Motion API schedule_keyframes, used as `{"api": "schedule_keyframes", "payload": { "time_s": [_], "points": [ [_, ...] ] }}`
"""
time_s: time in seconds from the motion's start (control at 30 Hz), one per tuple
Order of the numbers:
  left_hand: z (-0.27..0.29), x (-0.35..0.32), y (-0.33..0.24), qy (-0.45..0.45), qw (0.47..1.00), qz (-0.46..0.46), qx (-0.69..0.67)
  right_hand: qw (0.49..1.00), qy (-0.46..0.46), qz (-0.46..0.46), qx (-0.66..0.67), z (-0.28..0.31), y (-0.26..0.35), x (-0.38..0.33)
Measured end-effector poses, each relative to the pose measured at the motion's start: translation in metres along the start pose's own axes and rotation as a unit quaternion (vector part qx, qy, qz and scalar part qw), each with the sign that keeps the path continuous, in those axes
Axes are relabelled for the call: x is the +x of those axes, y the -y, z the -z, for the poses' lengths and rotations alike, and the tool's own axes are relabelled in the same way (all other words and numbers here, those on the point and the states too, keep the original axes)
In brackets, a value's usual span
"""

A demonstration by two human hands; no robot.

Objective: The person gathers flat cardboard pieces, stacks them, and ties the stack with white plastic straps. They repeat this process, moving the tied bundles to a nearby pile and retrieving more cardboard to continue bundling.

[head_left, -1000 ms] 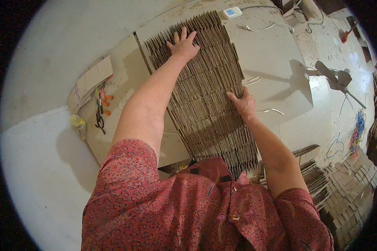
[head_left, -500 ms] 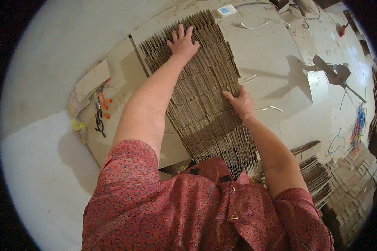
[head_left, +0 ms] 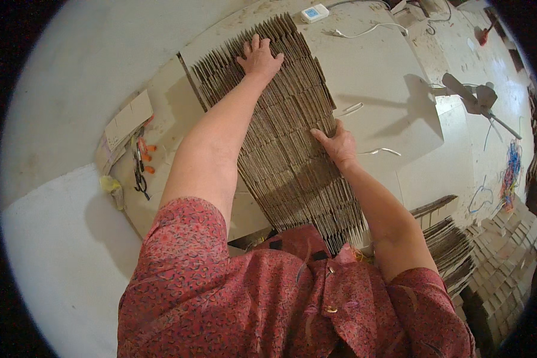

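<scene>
A long block of brown corrugated cardboard pieces (head_left: 292, 149), packed tightly on edge in ridged rows, runs from the far side of the table toward my body. Over its far end, my left hand (head_left: 261, 61) lies with fingers spread, pressing on the upper edges. At the block's right side is my right hand (head_left: 340, 148), thumb laid over the near edges and apart from the index finger. Its other fingers run down along the side and are partly hidden. The near end of the block touches or almost touches my red patterned shirt (head_left: 292, 286).
Scissors (head_left: 141, 182) and orange-handled tools (head_left: 147, 156) lie left on the table. A small fan (head_left: 477, 98) stands right, near tangled coloured strands (head_left: 510, 173). A white device with a screen (head_left: 314, 13) sits at the back. More stacked cardboard (head_left: 444, 253) is lower right.
The view has shifted slightly. Both hands keep their places on the cardboard block.
</scene>
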State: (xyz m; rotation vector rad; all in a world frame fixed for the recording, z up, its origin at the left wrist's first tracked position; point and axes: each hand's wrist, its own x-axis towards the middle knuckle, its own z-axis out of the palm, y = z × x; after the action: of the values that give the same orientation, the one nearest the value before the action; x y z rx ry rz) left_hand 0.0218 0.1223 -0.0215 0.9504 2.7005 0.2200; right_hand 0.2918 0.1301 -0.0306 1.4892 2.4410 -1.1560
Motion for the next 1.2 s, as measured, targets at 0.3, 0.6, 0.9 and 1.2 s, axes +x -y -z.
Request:
{"api": "schedule_keyframes", "payload": {
  "time_s": [0.3, 0.6, 0.9, 1.2],
  "points": [
    [0.006, 0.001, -0.008, 0.027, 0.997, -0.040, 0.057, 0.999, 0.046, -0.004, -0.012, 0.002, -0.001, 0.003],
    [0.000, 0.001, -0.018, 0.001, 1.000, -0.020, 0.016, 0.999, 0.046, -0.007, 0.003, 0.011, 0.005, 0.000],
    [0.004, 0.001, -0.022, 0.030, 0.998, -0.052, 0.035, 0.999, 0.042, -0.007, 0.030, 0.000, 0.004, 0.001],
    [0.037, -0.037, -0.048, 0.052, 0.994, 0.005, 0.093, 0.984, 0.129, -0.046, 0.113, 0.031, 0.022, -0.019]
  ]
}}
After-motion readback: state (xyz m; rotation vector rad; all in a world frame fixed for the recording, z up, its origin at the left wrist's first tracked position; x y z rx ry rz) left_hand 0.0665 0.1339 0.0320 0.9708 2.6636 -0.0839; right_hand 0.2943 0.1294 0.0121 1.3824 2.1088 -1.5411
